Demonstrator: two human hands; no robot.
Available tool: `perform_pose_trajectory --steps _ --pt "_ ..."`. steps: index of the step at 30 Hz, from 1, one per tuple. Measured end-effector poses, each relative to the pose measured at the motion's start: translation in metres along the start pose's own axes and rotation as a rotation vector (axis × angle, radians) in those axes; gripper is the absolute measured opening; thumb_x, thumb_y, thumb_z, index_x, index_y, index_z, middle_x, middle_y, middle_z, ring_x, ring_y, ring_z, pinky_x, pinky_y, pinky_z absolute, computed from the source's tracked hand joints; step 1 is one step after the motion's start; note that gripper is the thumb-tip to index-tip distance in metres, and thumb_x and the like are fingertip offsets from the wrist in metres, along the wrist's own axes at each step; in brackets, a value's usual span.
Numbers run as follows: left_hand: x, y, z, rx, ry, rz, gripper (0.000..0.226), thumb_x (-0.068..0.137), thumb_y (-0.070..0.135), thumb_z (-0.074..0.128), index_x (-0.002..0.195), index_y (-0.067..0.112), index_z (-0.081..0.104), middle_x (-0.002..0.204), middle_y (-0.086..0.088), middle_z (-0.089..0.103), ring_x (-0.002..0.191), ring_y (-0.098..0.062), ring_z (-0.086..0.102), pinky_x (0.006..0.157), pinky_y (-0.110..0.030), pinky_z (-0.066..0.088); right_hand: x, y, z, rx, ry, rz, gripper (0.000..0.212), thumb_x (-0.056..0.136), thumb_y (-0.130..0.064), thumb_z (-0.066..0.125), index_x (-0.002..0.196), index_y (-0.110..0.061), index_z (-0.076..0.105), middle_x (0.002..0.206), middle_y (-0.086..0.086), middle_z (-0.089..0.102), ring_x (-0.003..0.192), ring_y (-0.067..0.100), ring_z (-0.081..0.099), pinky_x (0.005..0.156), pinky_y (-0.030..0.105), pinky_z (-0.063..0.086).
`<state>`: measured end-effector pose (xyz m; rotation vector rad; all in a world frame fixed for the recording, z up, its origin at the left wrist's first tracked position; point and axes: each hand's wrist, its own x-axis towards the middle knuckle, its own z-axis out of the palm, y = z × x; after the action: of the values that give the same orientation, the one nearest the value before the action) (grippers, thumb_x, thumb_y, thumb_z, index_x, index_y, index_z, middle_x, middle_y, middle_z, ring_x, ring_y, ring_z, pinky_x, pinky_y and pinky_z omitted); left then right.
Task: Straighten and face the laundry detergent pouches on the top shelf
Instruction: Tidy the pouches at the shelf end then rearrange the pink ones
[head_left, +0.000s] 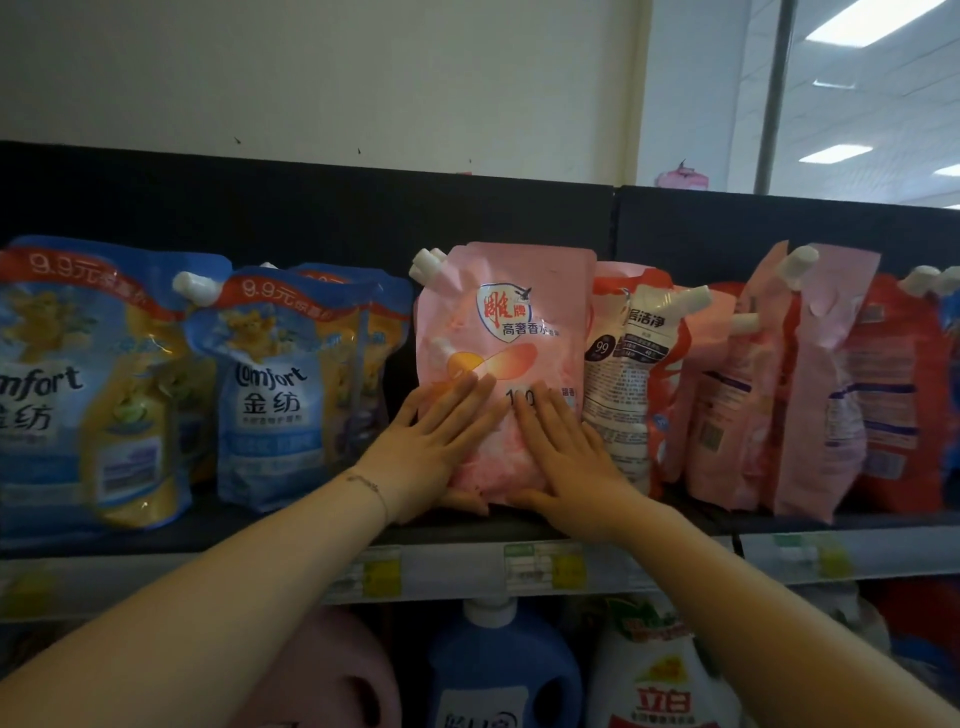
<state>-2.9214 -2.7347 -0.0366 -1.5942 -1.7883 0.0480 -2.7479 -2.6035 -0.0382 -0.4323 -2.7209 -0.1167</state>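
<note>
A pink detergent pouch (511, 317) stands upright in the middle of the top shelf (457, 530), its label facing me and its white spout at the upper left. My left hand (431, 447) lies flat on its lower left front, fingers spread. My right hand (566, 457) presses flat on its lower right front. Both thumbs rest near the pouch's base. To its right a white-and-red pouch (628, 374) stands turned. Beyond that, several pink and red pouches (810, 384) lean with their backs or sides showing.
Blue Comfort softener pouches (280, 384) fill the shelf's left side, one large one (88, 384) at the far left. Price tags (545, 566) line the shelf edge. Bottles stand on the shelf below: a blue bottle (498, 670), a pink one (332, 675), a white-and-red one (660, 686).
</note>
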Motion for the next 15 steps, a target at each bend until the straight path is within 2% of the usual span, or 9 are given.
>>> perform_pose_trajectory --steps 2,3,5,7,10,12,15 --pt "0.007 0.003 0.005 -0.009 0.019 -0.051 0.102 0.071 0.084 0.014 0.147 0.027 -0.023 0.159 -0.001 -0.018 0.147 -0.022 -0.012 0.114 -0.052 0.006 0.004 -0.002 0.005 0.017 0.038 0.054 0.097 0.091 -0.051 0.048 0.136 -0.036 -0.037 0.145 -0.009 -0.044 0.135 0.011 -0.038 0.116 0.039 -0.011" --pt "0.010 0.005 0.006 -0.018 -0.003 -0.071 0.102 0.070 0.084 0.013 0.145 0.029 -0.028 0.159 -0.001 -0.018 0.147 -0.023 -0.013 0.115 -0.054 0.009 0.005 -0.002 0.007 0.026 0.058 0.072 0.097 0.092 -0.050 0.048 0.137 -0.036 -0.036 0.146 -0.008 -0.044 0.135 0.012 -0.037 0.116 0.039 -0.011" --pt "0.015 0.005 0.009 -0.030 -0.023 -0.086 0.098 0.064 0.083 0.006 0.133 0.035 -0.044 0.151 0.003 -0.032 0.140 -0.022 -0.030 0.116 -0.054 -0.001 0.005 -0.003 0.011 0.049 0.098 0.088 0.095 0.091 -0.052 0.047 0.139 -0.037 -0.034 0.147 -0.008 -0.043 0.136 0.011 -0.038 0.115 0.037 -0.014" --pt "0.015 0.004 0.007 -0.014 -0.079 -0.076 0.095 0.059 0.084 -0.001 0.124 0.037 -0.052 0.143 0.006 -0.044 0.133 -0.019 -0.040 0.115 -0.051 -0.010 0.005 -0.002 0.015 0.076 0.121 0.081 0.095 0.090 -0.057 0.045 0.140 -0.038 -0.034 0.146 -0.009 -0.044 0.134 0.010 -0.039 0.114 0.036 -0.016" --pt "0.013 0.000 0.002 -0.030 -0.125 -0.039 0.097 0.058 0.092 -0.004 0.125 0.039 -0.051 0.141 0.007 -0.048 0.132 -0.016 -0.043 0.113 -0.050 -0.014 0.004 0.000 0.017 0.089 0.131 0.055 0.098 0.086 -0.066 0.043 0.140 -0.039 -0.034 0.144 -0.012 -0.046 0.132 0.008 -0.042 0.112 0.035 -0.019" --pt "0.010 -0.002 0.000 -0.052 -0.166 -0.028 0.091 0.062 0.087 -0.003 0.124 0.040 -0.051 0.141 0.008 -0.049 0.132 -0.014 -0.044 0.112 -0.048 -0.016 0.001 -0.001 0.017 0.092 0.149 0.035 0.099 0.083 -0.070 0.042 0.142 -0.039 -0.031 0.145 -0.013 -0.045 0.133 0.006 -0.041 0.111 0.034 -0.019" --pt "0.007 -0.003 -0.006 -0.087 -0.182 -0.037 0.083 0.068 0.082 -0.006 0.125 0.041 -0.049 0.138 0.012 -0.051 0.128 -0.009 -0.047 0.112 -0.046 -0.017 -0.005 -0.002 0.014 0.136 0.241 -0.011 0.088 0.086 -0.065 0.045 0.148 -0.042 -0.014 0.152 -0.017 -0.032 0.138 0.003 -0.031 0.114 0.033 -0.012"
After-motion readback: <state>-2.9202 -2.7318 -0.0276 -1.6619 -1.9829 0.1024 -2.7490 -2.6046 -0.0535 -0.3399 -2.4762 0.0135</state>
